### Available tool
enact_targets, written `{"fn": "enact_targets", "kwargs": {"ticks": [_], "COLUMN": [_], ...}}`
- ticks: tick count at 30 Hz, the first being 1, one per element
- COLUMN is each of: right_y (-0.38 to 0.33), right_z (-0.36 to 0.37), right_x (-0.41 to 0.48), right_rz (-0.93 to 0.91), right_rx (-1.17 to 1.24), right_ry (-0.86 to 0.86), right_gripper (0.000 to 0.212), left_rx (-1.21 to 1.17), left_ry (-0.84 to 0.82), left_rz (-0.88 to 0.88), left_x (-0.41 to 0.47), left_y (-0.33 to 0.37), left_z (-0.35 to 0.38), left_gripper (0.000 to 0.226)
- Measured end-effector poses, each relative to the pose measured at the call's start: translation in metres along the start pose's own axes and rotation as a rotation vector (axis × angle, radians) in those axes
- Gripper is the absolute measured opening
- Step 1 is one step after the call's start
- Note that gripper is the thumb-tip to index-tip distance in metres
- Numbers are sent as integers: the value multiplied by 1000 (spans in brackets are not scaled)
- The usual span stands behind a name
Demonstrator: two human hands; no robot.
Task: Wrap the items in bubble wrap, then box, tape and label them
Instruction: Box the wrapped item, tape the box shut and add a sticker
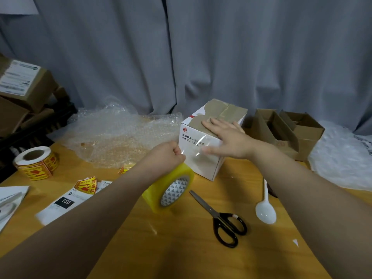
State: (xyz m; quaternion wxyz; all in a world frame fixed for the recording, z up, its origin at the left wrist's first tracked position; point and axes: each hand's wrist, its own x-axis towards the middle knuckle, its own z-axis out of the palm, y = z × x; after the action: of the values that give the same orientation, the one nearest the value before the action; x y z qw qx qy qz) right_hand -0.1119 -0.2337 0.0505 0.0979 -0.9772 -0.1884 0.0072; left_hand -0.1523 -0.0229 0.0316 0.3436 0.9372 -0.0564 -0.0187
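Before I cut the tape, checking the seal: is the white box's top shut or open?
Shut. The white box has its brown flaps lying flat, the right hand resting on them.

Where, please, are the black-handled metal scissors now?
In the head view, the black-handled metal scissors lie on the wooden table, right of centre, between the yellow tape roll and the white plastic spoon.

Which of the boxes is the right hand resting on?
The white box: the right hand lies flat on its top. The brown boxes at both sides are untouched.
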Motion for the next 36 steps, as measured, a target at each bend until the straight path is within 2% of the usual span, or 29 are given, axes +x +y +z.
{"fn": "enact_targets", "kwargs": {"ticks": [2,8,12,17,20,24,29,36], "right_y": [-2,-32,-35,-32,-36,-40,-51,-52], "right_z": [-1,13,11,-3,-2,12,22,29], "right_x": [-3,14,21,22,27,33,40,41], "right_rz": [1,185,224,231,283,299,352,331], "right_rx": [-102,-182,-196,-80,16,-165,-285,-411], "right_ry": [-35,112,97,-51,19,109,129,217], "right_gripper": [96,75,76,88,83,61,68,74], "left_rx": [17,49,96,199,198,132,-21,-64], "left_ry": [7,46,8,-18,-15,8,58,89], "left_rz": [8,4,-7,13,7,-21,-49,-46], "left_x": [2,14,28,33,33,36,39,44], "left_y": [-2,-8,-12,-12,-12,-16,-12,-10], "left_z": [-2,-19,-31,-23,-16,-14,-7,1], "left_gripper": [13,12,12,13,17,17,24,23]}}
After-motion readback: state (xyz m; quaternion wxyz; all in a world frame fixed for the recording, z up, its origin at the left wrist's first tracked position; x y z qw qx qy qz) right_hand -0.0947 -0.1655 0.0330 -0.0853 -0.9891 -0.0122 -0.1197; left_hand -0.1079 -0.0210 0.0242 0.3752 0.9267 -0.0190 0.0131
